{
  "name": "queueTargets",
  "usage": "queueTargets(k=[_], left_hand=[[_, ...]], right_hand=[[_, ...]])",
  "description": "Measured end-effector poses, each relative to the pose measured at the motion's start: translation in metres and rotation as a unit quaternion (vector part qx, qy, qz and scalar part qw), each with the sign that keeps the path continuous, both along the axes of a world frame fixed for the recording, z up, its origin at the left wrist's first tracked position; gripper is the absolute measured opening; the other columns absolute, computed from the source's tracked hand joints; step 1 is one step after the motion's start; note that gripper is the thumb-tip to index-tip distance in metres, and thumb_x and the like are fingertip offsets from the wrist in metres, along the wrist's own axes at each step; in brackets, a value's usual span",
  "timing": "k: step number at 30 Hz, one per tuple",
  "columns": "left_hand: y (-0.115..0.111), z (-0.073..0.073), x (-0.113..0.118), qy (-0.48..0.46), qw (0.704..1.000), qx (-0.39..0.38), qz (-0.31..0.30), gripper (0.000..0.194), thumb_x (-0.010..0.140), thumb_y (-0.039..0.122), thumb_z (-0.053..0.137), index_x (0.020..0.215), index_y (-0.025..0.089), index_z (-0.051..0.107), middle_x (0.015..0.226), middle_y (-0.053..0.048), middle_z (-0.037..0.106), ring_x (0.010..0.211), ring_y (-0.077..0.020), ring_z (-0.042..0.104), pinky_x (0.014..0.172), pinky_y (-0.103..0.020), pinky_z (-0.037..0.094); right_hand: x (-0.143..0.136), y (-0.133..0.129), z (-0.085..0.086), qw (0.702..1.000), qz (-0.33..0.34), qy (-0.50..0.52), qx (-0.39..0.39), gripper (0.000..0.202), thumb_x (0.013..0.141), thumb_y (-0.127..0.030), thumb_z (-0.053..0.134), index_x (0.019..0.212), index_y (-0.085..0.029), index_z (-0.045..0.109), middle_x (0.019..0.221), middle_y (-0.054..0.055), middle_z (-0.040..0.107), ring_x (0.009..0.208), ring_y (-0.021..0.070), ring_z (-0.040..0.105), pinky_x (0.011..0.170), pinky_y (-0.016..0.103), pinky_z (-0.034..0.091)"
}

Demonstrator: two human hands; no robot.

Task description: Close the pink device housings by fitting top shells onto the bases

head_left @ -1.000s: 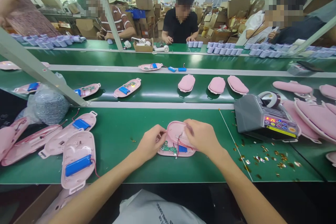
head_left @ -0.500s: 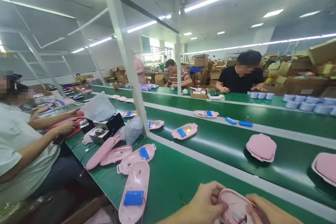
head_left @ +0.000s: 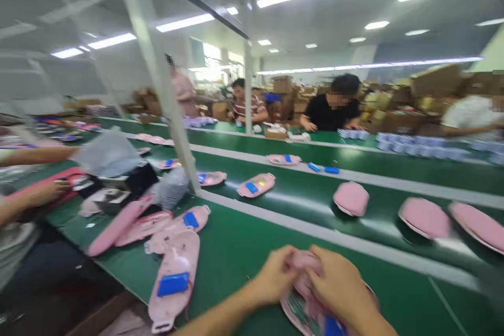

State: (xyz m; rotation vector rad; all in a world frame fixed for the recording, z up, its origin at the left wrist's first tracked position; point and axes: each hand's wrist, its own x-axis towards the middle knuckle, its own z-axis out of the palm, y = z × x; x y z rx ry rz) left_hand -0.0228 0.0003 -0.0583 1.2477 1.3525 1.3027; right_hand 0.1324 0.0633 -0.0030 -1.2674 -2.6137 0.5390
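Both hands are low in the head view, close together over the green bench. My left hand (head_left: 275, 275) pinches the left edge of a pink plastic shell (head_left: 305, 262). My right hand (head_left: 340, 283) is wrapped over the same shell from the right, its thumb on top. Under the hands lies another pink housing (head_left: 289, 317), with a blue battery pack (head_left: 334, 327) and a green part that may be a circuit board. The right hand and forearm hide much of this housing. Motion blur softens the fingers and the held shell.
To the left lie pink housings (head_left: 173, 257) with blue batteries, beside a plastic bag (head_left: 171, 189). A white post (head_left: 157, 73) rises there. Pink-covered pieces (head_left: 350, 198) sit on the green belt (head_left: 299, 205). Co-workers sit across and at left; lilac parts (head_left: 413, 143) stand at the far side.
The view has swung right. My hands have come closer together, the right one now over the pink shell, and the housing with the blue battery shows beneath them.
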Motion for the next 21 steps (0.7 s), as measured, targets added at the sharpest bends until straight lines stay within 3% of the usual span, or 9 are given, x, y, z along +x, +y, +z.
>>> queueTargets(k=[3, 5, 6, 8, 9, 10, 14, 17, 21], left_hand=[[-0.005, 0.021, -0.003, 0.010, 0.999, -0.024, -0.022, 0.031, 0.069, 0.035, 0.071, 0.093, 0.017, 0.068, 0.085, -0.004, 0.071, 0.079, -0.0208, 0.063, 0.073, -0.032, 0.053], [0.004, 0.024, -0.010, 0.000, 0.996, -0.077, -0.049, 0.041, 0.073, 0.047, 0.071, 0.102, 0.017, 0.066, 0.077, -0.003, 0.070, 0.075, -0.0227, 0.065, 0.067, -0.034, 0.055], [0.009, 0.023, -0.012, -0.002, 0.993, -0.104, -0.062, 0.049, 0.072, 0.054, 0.072, 0.104, 0.018, 0.066, 0.075, -0.003, 0.071, 0.072, -0.0244, 0.066, 0.064, -0.035, 0.056], [0.013, 0.020, -0.013, -0.021, 0.986, -0.152, -0.066, 0.058, 0.068, 0.061, 0.074, 0.108, 0.020, 0.066, 0.081, -0.006, 0.074, 0.075, -0.0303, 0.070, 0.065, -0.040, 0.059], [0.013, 0.021, -0.012, -0.027, 0.984, -0.166, -0.054, 0.061, 0.066, 0.063, 0.075, 0.110, 0.023, 0.066, 0.083, -0.006, 0.076, 0.077, -0.0325, 0.071, 0.065, -0.042, 0.060], [0.010, 0.023, -0.010, -0.033, 0.983, -0.177, -0.040, 0.062, 0.065, 0.064, 0.076, 0.112, 0.026, 0.066, 0.085, -0.005, 0.077, 0.078, -0.0342, 0.072, 0.067, -0.043, 0.061], [0.005, 0.034, -0.007, -0.034, 0.974, -0.220, -0.040, 0.067, 0.058, 0.064, 0.080, 0.116, 0.034, 0.066, 0.088, -0.003, 0.078, 0.077, -0.0369, 0.073, 0.070, -0.049, 0.063], [0.012, 0.034, -0.010, -0.024, 0.967, -0.246, -0.060, 0.070, 0.058, 0.062, 0.082, 0.119, 0.035, 0.063, 0.091, -0.001, 0.078, 0.078, -0.0362, 0.073, 0.075, -0.052, 0.063], [0.013, 0.030, -0.009, -0.001, 0.982, -0.188, -0.026, 0.063, 0.060, 0.058, 0.081, 0.113, 0.028, 0.065, 0.085, -0.004, 0.077, 0.073, -0.0326, 0.072, 0.065, -0.043, 0.062]], right_hand=[[0.026, -0.012, 0.010, 0.982, -0.017, 0.188, 0.025, 0.018, 0.076, -0.021, 0.055, 0.093, -0.021, 0.063, 0.099, 0.009, 0.067, 0.097, 0.0240, 0.062, 0.085, 0.034, 0.047], [0.067, -0.012, -0.001, 0.915, -0.157, 0.369, 0.049, 0.019, 0.081, -0.032, 0.058, 0.095, -0.020, 0.063, 0.098, 0.009, 0.067, 0.093, 0.0225, 0.063, 0.085, 0.035, 0.050], [0.096, -0.013, -0.010, 0.845, -0.264, 0.461, 0.059, 0.023, 0.080, -0.039, 0.060, 0.093, -0.019, 0.061, 0.091, 0.008, 0.067, 0.085, 0.0214, 0.064, 0.080, 0.035, 0.052], [0.158, -0.021, -0.026, 0.664, -0.458, 0.587, 0.072, 0.033, 0.076, -0.050, 0.062, 0.086, -0.019, 0.056, 0.073, 0.002, 0.062, 0.064, 0.0178, 0.062, 0.064, 0.033, 0.054], [0.187, -0.025, -0.033, 0.589, -0.516, 0.618, 0.072, 0.036, 0.073, -0.053, 0.062, 0.084, -0.020, 0.053, 0.068, 0.000, 0.060, 0.058, 0.0165, 0.060, 0.059, 0.032, 0.054], [0.213, -0.029, -0.039, 0.544, -0.546, 0.634, 0.064, 0.038, 0.072, -0.055, 0.062, 0.083, -0.020, 0.051, 0.066, -0.001, 0.058, 0.055, 0.0164, 0.059, 0.056, 0.033, 0.055], [0.265, -0.024, -0.048, 0.540, -0.527, 0.655, -0.027, 0.048, 0.068, -0.060, 0.066, 0.086, -0.016, 0.059, 0.080, 0.010, 0.067, 0.071, 0.0252, 0.068, 0.060, 0.041, 0.060], [0.267, -0.006, -0.045, 0.553, -0.498, 0.665, -0.059, 0.052, 0.065, -0.059, 0.070, 0.088, -0.013, 0.063, 0.088, 0.015, 0.069, 0.079, 0.0288, 0.070, 0.063, 0.044, 0.061], [0.264, -0.002, -0.044, 0.566, -0.484, 0.667, -0.032, 0.044, 0.057, -0.048, 0.078, 0.080, -0.015, 0.060, 0.078, 0.008, 0.068, 0.071, 0.0228, 0.068, 0.060, 0.037, 0.061]])
